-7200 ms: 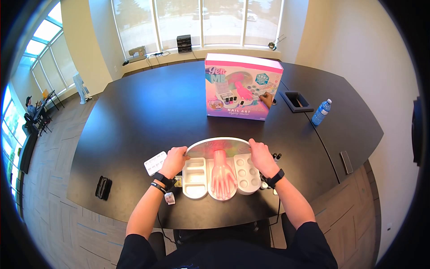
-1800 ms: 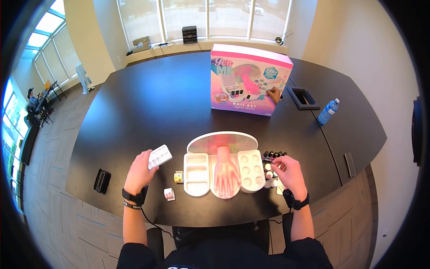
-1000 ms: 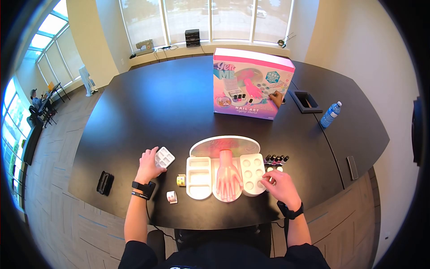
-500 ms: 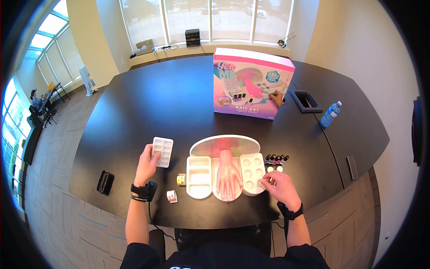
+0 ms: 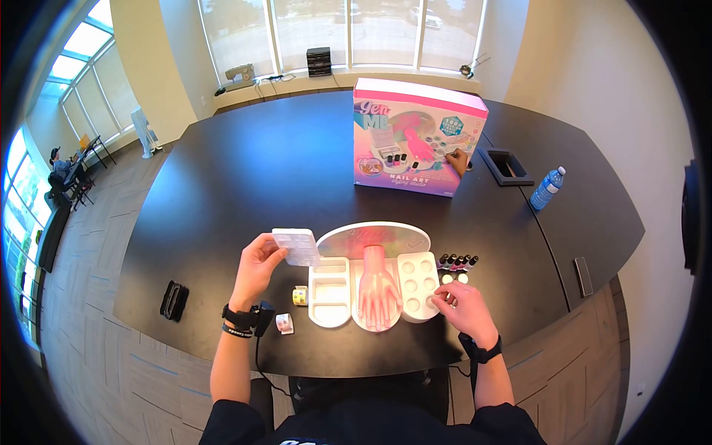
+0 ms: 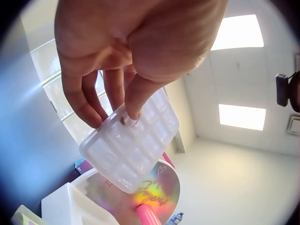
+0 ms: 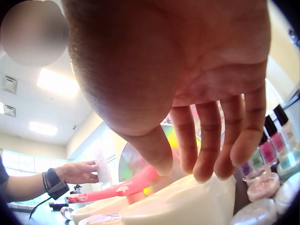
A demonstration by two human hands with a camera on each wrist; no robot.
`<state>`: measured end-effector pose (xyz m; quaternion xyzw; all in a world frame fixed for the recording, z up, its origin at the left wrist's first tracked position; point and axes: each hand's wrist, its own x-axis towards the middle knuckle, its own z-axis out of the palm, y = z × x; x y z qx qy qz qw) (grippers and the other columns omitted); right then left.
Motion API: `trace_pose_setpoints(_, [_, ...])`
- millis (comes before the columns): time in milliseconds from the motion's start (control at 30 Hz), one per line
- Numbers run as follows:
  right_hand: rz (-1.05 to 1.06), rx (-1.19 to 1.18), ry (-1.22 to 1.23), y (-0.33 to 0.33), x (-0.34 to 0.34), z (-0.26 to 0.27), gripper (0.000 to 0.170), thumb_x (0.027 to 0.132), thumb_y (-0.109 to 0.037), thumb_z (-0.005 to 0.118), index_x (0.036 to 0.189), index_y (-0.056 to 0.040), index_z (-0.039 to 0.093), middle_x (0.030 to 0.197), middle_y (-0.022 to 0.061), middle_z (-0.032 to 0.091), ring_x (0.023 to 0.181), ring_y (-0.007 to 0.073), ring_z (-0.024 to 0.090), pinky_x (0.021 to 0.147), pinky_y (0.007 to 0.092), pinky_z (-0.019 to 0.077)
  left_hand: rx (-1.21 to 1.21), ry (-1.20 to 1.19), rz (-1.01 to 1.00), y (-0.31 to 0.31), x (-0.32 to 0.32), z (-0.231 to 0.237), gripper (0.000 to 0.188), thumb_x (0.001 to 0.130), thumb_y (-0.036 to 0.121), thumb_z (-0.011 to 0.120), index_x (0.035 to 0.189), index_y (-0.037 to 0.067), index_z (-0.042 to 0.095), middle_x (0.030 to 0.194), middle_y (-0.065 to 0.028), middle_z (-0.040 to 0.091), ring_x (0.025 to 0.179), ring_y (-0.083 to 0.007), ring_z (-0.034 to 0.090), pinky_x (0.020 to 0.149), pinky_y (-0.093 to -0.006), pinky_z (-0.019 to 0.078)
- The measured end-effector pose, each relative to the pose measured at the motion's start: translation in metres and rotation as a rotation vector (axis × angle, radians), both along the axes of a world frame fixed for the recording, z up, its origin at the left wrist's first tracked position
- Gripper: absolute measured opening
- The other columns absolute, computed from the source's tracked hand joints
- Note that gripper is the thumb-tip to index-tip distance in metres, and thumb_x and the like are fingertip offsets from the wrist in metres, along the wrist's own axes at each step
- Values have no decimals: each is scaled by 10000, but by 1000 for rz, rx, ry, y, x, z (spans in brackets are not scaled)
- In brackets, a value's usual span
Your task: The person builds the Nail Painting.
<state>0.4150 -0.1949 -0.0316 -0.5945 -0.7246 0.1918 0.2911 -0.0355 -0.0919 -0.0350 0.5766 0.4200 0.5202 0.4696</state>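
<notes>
My left hand (image 5: 256, 271) pinches a white plastic case with small compartments (image 5: 295, 246) between thumb and fingers. The case is raised and tilted beside the upper left of the nail-art station; its rows of cells (image 6: 140, 143) face the left wrist camera. Pink model hand (image 5: 378, 293) lies palm down in the station's middle, before an iridescent curved backboard (image 5: 347, 243). A three-section tray (image 5: 329, 322) flanks it on the left, a six-well tray (image 5: 418, 277) on the right. With fingers loosely bent, my right hand (image 5: 471, 311) has its fingertips at the six-well tray's outer rim.
Nail polish bottles (image 5: 457, 262) and small pots (image 7: 263, 186) stand right of the station. Two small rolls, one yellow (image 5: 300, 297) and one white (image 5: 285, 324), sit at its left. A large box (image 5: 415, 141), water bottle (image 5: 547, 189), phone (image 5: 583, 278) and black case (image 5: 174, 302) are farther out.
My left hand has lifted the white case, turned it and brought it right, towards the station. Earlier, both hands were on the backboard; the right has since come to the six-well tray's edge.
</notes>
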Motion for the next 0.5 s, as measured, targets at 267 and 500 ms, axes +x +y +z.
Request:
trace_pose_setpoints(267, [-15, -5, -7, -3, 2, 1, 195, 932, -191, 822, 1006, -16, 779, 900, 106, 745, 741, 233, 699, 709, 369, 563, -52, 20, -76, 5, 26, -12, 227, 1029, -57, 694, 1234, 9, 622, 1165, -90, 777, 1090, -136, 710, 1009, -301, 568])
trace_pose_setpoints(500, [-33, -30, -3, -6, 2, 0, 193, 934, -192, 822, 1007, -18, 780, 911, 109, 757, 749, 235, 704, 710, 370, 566, -31, 129, -19, 9, 32, -24, 201, 1012, -35, 726, 1199, -8, 657, 1131, -67, 768, 1056, -131, 718, 958, -305, 581])
